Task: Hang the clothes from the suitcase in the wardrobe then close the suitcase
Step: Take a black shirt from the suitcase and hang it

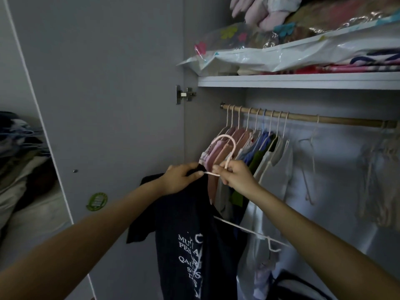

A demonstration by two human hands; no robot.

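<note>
**Dark T-shirt on its hanger, held up in front of the open wardrobe**

Both arms reach in from the bottom of the frame and meet near the centre. The left hand [180, 179] is curled over the top of a dark T-shirt [190, 241], fingers bunched into the fabric at the collar. The right hand [234, 177] sits just beside it, fingers pinched round the neck of a pale pink hanger [227, 148], whose hook arches up above the knuckles. One white arm of that hanger pokes out below the right forearm, slanting down towards the lower right, clear of the shirt. The shirt hangs down through the lower middle of the frame, white lettering on its front, one sleeve sticking out to the left.

Behind the hands, in the centre right, a wooden rail [307, 118] runs across the wardrobe. A tight row of hung clothes [249, 148] crowds its left end: pinks, blues, a green, some white. Further right an empty hanger [311, 144] dangles, and at the far right something pale and blurred hangs too.

Above the rail, a white shelf [298, 81] carries bedding in clear plastic bags [281, 50], with something soft and pink on top. The grey wardrobe door [104, 94] fills the left, a round green sticker [97, 201] low on it. At the far left edge, a heap of clothes [19, 156] is in view.
</note>
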